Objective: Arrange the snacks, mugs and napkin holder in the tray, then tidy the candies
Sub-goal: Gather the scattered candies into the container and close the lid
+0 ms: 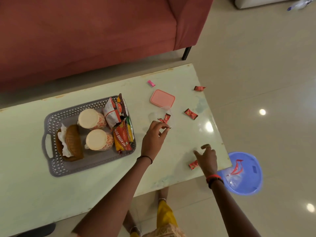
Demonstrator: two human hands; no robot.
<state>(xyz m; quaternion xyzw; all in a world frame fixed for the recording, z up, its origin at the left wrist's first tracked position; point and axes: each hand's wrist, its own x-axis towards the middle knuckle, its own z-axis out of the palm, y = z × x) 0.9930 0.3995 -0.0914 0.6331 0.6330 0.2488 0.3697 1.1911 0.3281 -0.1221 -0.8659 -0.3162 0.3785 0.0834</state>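
Note:
A grey perforated tray (56,170) sits on the pale table, holding two patterned mugs (91,118) (99,140), a brown wicker napkin holder (73,142) and several snack packets (122,134). To its right a clear plastic box (153,115) holds red candies (165,118), with its pink lid (162,100) lying behind. My left hand (154,139) has thumb and forefinger pinched at the box's near rim; whether it grips anything is unclear. My right hand (207,159) hovers, fingers apart, over a red candy (193,164). Loose candies lie at the table's right side: two red ones (191,114) (199,88) and a pink one (151,83).
A red sofa (85,40) runs along the table's far side. On the tiled floor, just past the table's right corner, is a blue basin (251,183) holding a torn plastic wrapper. My legs are at the table's near edge.

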